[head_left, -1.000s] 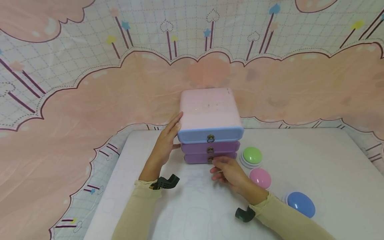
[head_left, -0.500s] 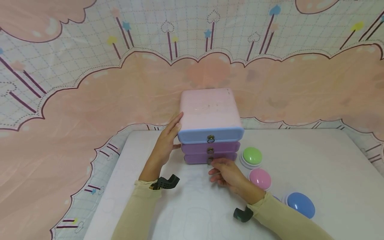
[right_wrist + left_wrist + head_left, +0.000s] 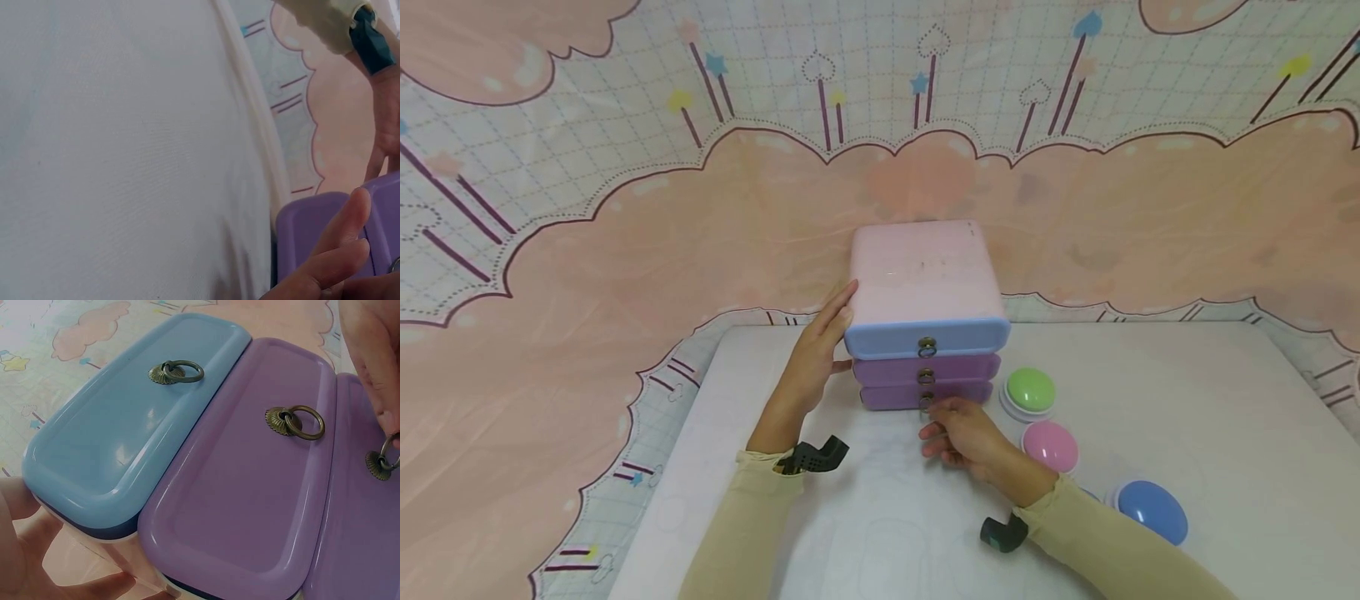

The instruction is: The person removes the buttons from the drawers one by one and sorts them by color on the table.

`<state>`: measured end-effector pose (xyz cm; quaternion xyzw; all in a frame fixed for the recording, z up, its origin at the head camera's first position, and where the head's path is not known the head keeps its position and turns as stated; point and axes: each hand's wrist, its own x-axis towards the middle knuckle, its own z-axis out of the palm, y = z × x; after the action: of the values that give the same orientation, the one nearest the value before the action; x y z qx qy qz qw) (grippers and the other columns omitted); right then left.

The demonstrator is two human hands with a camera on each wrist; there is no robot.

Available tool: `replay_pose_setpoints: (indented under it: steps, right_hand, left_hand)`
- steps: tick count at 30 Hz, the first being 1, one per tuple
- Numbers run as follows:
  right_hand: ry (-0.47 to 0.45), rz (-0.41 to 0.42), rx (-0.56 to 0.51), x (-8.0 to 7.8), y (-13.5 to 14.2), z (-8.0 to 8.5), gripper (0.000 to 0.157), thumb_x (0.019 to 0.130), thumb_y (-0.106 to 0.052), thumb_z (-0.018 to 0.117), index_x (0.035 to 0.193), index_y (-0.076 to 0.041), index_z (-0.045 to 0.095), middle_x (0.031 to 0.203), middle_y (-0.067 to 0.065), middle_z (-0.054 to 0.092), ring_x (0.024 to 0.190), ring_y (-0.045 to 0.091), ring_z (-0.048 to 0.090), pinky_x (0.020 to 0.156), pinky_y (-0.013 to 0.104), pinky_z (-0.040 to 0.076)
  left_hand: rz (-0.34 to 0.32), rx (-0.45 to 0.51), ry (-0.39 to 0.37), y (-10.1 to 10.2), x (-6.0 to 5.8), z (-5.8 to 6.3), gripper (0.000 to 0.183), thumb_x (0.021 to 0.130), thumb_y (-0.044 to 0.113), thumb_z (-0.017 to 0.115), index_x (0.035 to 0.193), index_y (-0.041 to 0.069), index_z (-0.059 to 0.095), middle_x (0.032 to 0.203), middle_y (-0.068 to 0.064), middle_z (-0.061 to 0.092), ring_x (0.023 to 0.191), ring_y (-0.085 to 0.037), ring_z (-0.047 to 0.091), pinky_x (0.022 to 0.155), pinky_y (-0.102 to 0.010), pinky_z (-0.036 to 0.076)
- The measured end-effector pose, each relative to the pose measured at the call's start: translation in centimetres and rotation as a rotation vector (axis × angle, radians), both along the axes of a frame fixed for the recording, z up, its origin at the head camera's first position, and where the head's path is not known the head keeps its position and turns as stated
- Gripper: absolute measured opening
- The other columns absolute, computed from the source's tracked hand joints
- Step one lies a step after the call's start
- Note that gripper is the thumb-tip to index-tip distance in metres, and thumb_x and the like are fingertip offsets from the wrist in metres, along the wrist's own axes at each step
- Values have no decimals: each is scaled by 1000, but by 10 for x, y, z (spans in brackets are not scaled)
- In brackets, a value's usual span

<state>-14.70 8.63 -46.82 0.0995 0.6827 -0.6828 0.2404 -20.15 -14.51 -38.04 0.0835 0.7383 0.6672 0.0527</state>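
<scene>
A small pink-topped drawer chest [image 3: 921,279] stands at the back middle of the white table in the head view. Its top drawer [image 3: 883,340] is blue; the middle drawer [image 3: 883,372] and bottom drawer [image 3: 883,398] are purple, each with a brass ring pull. My left hand [image 3: 808,362] rests along the chest's left side, fingers extended. With thumb and forefinger my right hand [image 3: 973,437] pinches the ring pull [image 3: 379,466] of the bottom drawer, seen at the right edge of the left wrist view. All drawers look closed. The chest's inside is hidden.
Right of the chest sit round domed things on white bases: green [image 3: 1031,389], pink [image 3: 1051,447] and blue [image 3: 1152,511]. Another blue one is mostly hidden by the right sleeve [image 3: 1120,537]. A patterned cloth [image 3: 760,225] hangs behind the table [image 3: 865,517].
My right hand has shifted slightly left and toward me at the bottom ring pull. My left hand and the drawer chest have stayed in place.
</scene>
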Motion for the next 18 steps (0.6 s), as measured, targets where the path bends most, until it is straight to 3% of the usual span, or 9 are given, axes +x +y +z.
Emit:
replay_pose_setpoints:
  steps: [18]
  right_hand:
    - [-6,-5,21,0,-3,1,9,104,-8,44,110,-6,50,82,4,67,56,9,65,52,21,44]
  left_hand:
    - [2,-8,6,0,0,1,49,107,47,45,155,45,38,169,14,20,152,-32,31,99,-76,43]
